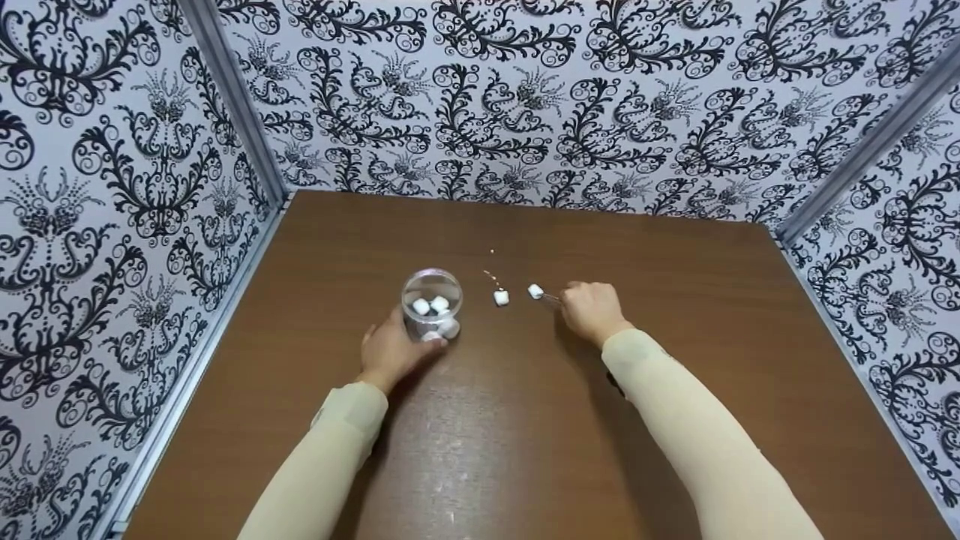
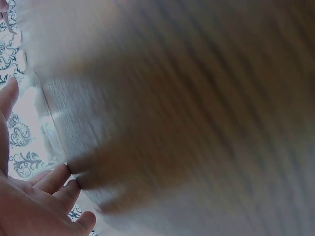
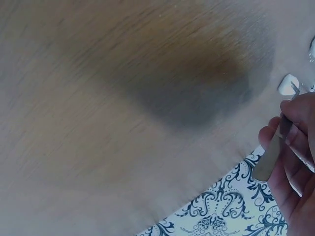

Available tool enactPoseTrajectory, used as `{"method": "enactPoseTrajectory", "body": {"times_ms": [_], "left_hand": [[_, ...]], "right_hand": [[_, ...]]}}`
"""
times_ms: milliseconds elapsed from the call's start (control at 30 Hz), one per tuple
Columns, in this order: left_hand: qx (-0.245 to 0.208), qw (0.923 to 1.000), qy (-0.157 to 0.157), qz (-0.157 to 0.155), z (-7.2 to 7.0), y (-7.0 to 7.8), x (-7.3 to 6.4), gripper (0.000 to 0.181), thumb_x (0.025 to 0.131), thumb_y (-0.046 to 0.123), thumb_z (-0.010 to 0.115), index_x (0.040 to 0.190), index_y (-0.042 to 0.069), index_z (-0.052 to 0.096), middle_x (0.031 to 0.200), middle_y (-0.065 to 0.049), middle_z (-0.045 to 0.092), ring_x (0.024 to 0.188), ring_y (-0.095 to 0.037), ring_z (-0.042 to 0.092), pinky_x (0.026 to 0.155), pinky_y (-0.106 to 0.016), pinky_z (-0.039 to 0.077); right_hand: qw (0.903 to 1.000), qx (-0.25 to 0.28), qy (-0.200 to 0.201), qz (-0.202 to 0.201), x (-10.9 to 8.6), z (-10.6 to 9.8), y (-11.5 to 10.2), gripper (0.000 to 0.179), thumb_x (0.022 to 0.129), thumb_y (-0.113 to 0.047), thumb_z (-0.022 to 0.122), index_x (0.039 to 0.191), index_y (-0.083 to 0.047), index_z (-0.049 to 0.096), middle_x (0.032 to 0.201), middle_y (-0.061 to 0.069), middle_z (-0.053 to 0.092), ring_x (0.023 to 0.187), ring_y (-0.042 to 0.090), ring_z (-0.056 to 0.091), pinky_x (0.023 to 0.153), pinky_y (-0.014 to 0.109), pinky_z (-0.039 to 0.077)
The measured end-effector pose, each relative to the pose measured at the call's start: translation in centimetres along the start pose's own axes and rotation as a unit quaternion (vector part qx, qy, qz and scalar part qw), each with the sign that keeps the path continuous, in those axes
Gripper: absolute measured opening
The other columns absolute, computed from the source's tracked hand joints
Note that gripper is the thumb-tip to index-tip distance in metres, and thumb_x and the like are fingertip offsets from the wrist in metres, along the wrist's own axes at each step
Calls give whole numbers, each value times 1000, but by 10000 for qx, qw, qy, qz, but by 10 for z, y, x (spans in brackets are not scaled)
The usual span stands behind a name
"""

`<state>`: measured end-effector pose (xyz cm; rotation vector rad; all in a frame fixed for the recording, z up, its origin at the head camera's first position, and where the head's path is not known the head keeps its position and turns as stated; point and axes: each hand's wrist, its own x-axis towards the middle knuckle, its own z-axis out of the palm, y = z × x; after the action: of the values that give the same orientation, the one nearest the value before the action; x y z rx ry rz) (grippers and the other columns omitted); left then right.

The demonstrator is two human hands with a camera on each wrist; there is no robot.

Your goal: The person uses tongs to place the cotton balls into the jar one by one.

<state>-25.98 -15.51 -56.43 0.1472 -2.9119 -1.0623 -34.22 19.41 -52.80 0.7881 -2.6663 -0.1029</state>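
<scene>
My left hand (image 1: 391, 349) grips a clear jar (image 1: 433, 285) from its left side, thumb along the near side. Several white marshmallows (image 1: 440, 304) lie inside the jar. In the left wrist view, the fingers (image 2: 54, 179) lie against the transparent wall. My right hand (image 1: 592, 307) holds a small metal fork (image 3: 269, 160), its broad handle end sticking out below the fingers. The fork's narrow tip reaches a white marshmallow (image 1: 535, 291) to the left of the hand. Another marshmallow (image 1: 501, 298) lies on the table between that one and the jar.
Small pale crumbs (image 1: 491, 275) are scattered on the brown wooden table (image 1: 517, 450) just beyond the loose marshmallow. Patterned black-and-white walls (image 1: 510, 112) with grey metal posts (image 1: 240, 105) enclose the table at the back and sides.
</scene>
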Motion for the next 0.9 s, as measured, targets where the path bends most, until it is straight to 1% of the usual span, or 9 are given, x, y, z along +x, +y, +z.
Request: {"method": "enactPoseTrajectory", "body": {"times_ms": [200,367,567,667,800,900], "left_hand": [[41,10000,-44,-18,0,0,1,102,78,55,87,154,3,44,139,-22,67,133,-37,62,127,-58,24],[-15,10000,-74,-50,0,0,1,104,78,54,87,156,3,41,139,-22,67,133,-37,62,128,-57,23],[-7,9999,-104,-60,-1,1,2,103,78,53,86,157,3,42,139,-22,67,132,-38,62,128,-58,22],[0,9999,-127,-44,-1,0,2,105,78,54,86,157,2,40,142,-22,65,135,-37,60,128,-59,22],[6,9998,-185,-43,-1,0,2,107,79,54,86,159,2,37,148,-21,60,140,-37,56,129,-59,20],[5,9998,-168,-52,-1,0,2,107,79,53,86,159,2,38,148,-21,61,139,-37,57,128,-59,21]], "right_hand": [[9999,10,110,0,-3,-3,5,16,87,-7,68,72,-7,73,71,6,68,51,31,61,46,50,52],[9998,3,209,0,-9,-8,10,13,85,-9,70,73,-7,74,71,6,67,52,32,62,45,52,51],[9995,34,300,-94,-17,-18,12,10,85,-10,73,76,-8,75,75,6,69,50,30,61,44,50,51],[9988,74,431,-222,-20,-24,11,7,84,-9,75,78,-8,76,74,5,68,48,27,59,43,49,50],[9962,185,725,-453,-20,-31,6,4,82,-8,77,78,-10,77,70,4,64,46,25,57,40,47,47],[9933,313,939,-599,-17,-34,2,6,81,-6,77,77,-11,77,68,3,62,45,25,55,39,46,45]]}}
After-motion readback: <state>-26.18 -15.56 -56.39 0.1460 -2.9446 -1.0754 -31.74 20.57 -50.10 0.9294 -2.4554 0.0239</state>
